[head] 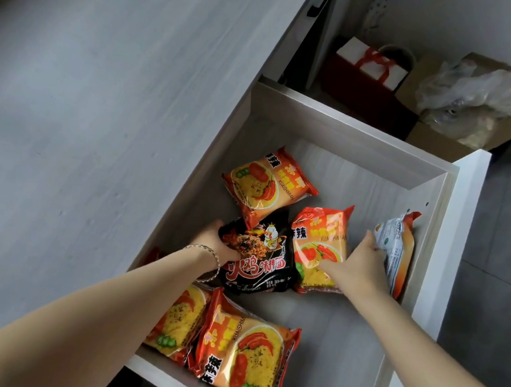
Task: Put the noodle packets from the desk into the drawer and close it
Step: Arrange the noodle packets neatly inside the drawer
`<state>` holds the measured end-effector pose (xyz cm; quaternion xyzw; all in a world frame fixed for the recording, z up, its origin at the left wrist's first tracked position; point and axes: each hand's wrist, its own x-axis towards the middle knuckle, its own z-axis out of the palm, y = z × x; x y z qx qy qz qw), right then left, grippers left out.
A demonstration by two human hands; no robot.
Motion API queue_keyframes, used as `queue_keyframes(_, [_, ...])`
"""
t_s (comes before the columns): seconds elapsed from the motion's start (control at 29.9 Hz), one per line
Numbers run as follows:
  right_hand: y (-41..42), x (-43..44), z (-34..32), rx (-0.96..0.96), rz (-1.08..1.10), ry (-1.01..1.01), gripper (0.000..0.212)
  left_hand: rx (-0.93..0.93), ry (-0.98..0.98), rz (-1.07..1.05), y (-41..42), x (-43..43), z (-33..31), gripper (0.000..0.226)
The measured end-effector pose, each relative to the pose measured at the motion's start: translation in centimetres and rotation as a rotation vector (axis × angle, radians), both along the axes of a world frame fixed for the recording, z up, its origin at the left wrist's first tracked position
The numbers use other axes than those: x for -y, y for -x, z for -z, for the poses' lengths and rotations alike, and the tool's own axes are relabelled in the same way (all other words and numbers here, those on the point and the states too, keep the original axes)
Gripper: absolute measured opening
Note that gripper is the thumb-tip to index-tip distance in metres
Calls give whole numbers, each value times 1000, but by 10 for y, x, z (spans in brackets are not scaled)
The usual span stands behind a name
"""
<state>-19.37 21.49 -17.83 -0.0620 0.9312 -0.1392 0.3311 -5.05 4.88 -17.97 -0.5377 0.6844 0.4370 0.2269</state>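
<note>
We see two bare, sleeveless forearms; the left hand point(216, 241) wears a thin silver bracelet point(209, 255), the right hand point(358, 268) nothing.
</note>
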Motion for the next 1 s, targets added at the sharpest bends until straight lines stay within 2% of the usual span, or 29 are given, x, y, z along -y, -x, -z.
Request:
queue_keyframes(0.1, [3,-3,-4,90,-29,49,48,5,22,12,0,-6,2,82])
queue_keyframes(0.13, [1,-3,-4,99,-52,68,39,6,23,18,0,-8,2,81])
queue_keyframes(0.2, [-1,0,-10,54,-86,87,36,7,18,26,0,-11,2,80])
queue_keyframes(0.3, [-1,6,-31,-136,-98,148,28,14,49,73,1,-20,1,73])
queue_keyframes(0.4, [6,11,-53,-234,-175,300,28,-3,7,169,7,-38,-1,58])
queue_keyframes(0.5, [10,22,-72,-74,-228,437,42,-41,-51,274,10,-54,-5,48])
queue_keyframes(0.57, [8,32,-74,69,-266,474,55,-32,51,251,5,-51,-11,48])
queue_keyframes(0.67, [-5,54,-54,160,-392,431,59,26,244,60,-18,-32,-28,60])
queue_keyframes(0.74, [-20,72,-35,180,-522,353,54,33,284,-28,-38,-18,-35,62])
queue_keyframes(0.8, [-37,91,-15,229,-606,327,49,48,283,9,-54,-10,-38,59])
queue_keyframes(0.9, [-57,115,10,313,-626,345,47,69,338,142,-71,-7,-31,72])
queue_keyframes(0.94, [-62,121,18,304,-631,336,46,62,342,167,-74,-7,-28,74])
queue_keyframes(1.0, [-68,126,31,146,-625,242,41,72,338,251,-76,-9,-25,73])
